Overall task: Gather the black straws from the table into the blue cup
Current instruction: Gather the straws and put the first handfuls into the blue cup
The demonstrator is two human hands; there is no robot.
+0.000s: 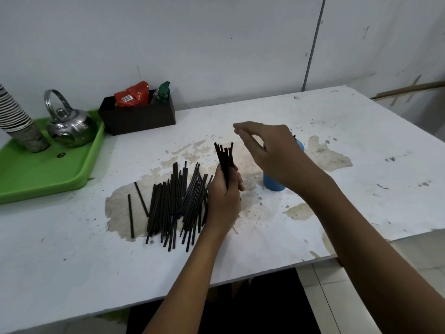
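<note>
A pile of several black straws (177,203) lies on the worn white table (349,165), left of centre. My left hand (225,196) grips a small upright bundle of black straws (225,157) just right of the pile. The blue cup (274,184) stands to the right of that hand, mostly hidden behind my right hand (272,150). My right hand hovers over the cup with relaxed, slightly bent fingers and holds nothing. A black straw tip shows at the cup's far rim.
A green tray (36,174) at the far left carries a steel kettle (68,126) and a stack of paper cups (19,121). A dark box (139,116) with red and green packets sits against the wall. The table's front edge runs close to my arms.
</note>
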